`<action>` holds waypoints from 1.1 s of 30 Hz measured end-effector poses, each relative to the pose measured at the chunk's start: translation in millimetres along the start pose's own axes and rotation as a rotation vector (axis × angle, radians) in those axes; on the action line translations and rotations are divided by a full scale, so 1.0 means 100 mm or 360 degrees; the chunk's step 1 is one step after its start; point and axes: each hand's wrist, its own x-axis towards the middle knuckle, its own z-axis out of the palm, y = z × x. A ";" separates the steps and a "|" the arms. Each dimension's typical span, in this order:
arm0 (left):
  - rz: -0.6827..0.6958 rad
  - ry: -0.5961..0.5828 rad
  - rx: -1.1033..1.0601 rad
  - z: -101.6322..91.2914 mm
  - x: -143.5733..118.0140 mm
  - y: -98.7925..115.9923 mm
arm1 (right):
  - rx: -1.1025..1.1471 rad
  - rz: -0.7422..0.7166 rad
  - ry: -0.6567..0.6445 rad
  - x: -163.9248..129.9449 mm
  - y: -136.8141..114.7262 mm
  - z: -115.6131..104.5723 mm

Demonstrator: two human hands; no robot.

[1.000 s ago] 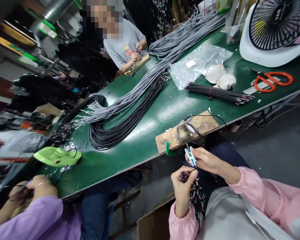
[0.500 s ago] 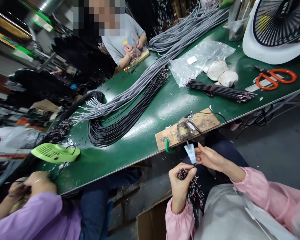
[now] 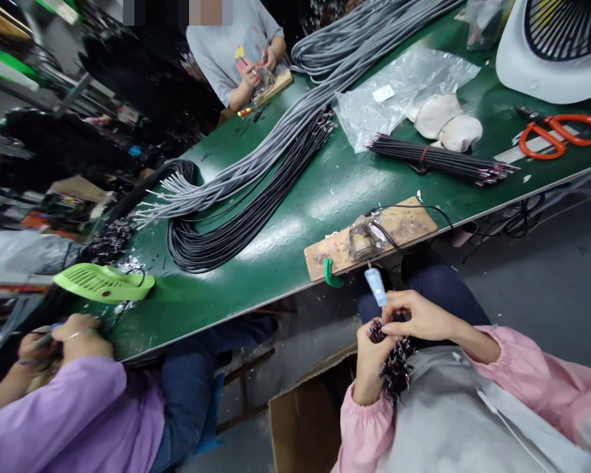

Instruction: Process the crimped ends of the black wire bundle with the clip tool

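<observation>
My left hand [image 3: 370, 355] is closed around a bundle of thin black wires [image 3: 396, 374], whose stripped red and white ends stick out above the fist and hang below it. The fingers of my right hand [image 3: 416, 316] pinch at the top of this bundle, on what looks like a wire end, mostly hidden by the fingertips. Just beyond these fingertips is a pale blue tapered piece [image 3: 375, 286] on a thin metal shaft. The shaft comes from a small motor [image 3: 364, 242] fixed on a wooden board [image 3: 325, 261] at the table edge.
On the green table [image 3: 276, 263] lie long grey cables [image 3: 276, 138], black cables [image 3: 236, 243], a tied wire bundle [image 3: 438, 157], a plastic bag [image 3: 359, 112] and orange-handled scissors [image 3: 546, 144]. A green clamp [image 3: 331, 272] grips the board. Two co-workers sit nearby; a cardboard box [image 3: 300, 427] stands below.
My right hand has moved from beside the blue piece down to the wire bundle, its fingers closing into a pinch. My left hand has shifted right with the bundle. The view has tilted slightly.
</observation>
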 end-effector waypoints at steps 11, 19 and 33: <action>0.0074 0.0191 -0.0135 -0.11 -0.16 -0.10 | -0.0014 0.0039 0.0201 -0.16 0.08 0.08; 0.0076 0.0041 -0.0277 -0.07 -0.18 -0.04 | 0.0103 -0.0165 0.0124 -0.15 -0.03 0.05; 0.0185 -0.0098 -0.0399 0.02 -0.11 0.06 | 0.0063 -0.0165 0.0847 -0.17 0.02 0.39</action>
